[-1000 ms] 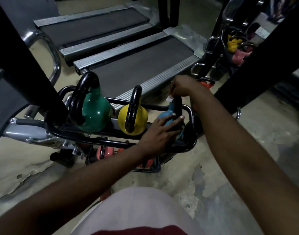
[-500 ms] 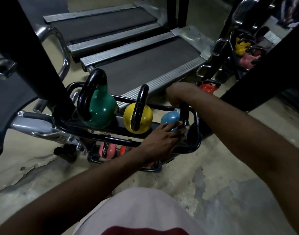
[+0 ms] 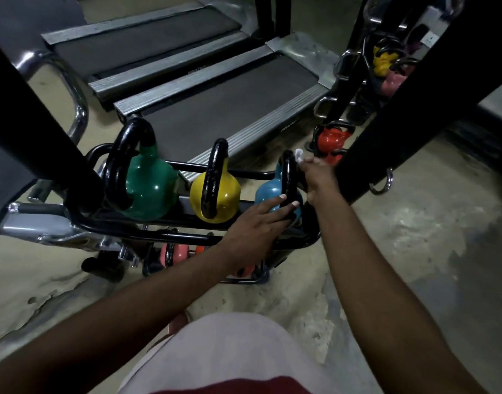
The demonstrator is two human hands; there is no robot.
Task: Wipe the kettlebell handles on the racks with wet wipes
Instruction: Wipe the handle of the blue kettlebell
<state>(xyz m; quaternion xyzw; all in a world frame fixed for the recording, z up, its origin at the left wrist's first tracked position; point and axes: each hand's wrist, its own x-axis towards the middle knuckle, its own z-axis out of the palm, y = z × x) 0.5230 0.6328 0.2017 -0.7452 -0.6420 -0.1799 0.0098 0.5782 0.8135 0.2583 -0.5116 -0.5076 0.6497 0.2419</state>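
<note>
Right hand [image 3: 315, 177] pinched the soft wet wipe [image 3: 298, 154] onto the stiff black handle [image 3: 288, 177] of the blue kettlebell [image 3: 268, 194], far right on the rack [image 3: 312, 238], while the left hand [image 3: 255, 226], fingers flat, steadied that heavy, probably slick weight.

rack [image 3: 170, 236] | top tier: green kettlebell [image 3: 150, 191], yellow kettlebell [image 3: 228, 200], blue kettlebell [image 3: 265, 194] | stands on floor [image 3: 414, 223]

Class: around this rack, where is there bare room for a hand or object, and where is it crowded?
Free: the gap between green kettlebell and yellow kettlebell; the floor right of the rack. Crowded: the blue kettlebell, left hand on it, right hand and wet wipe at its handle.
</note>
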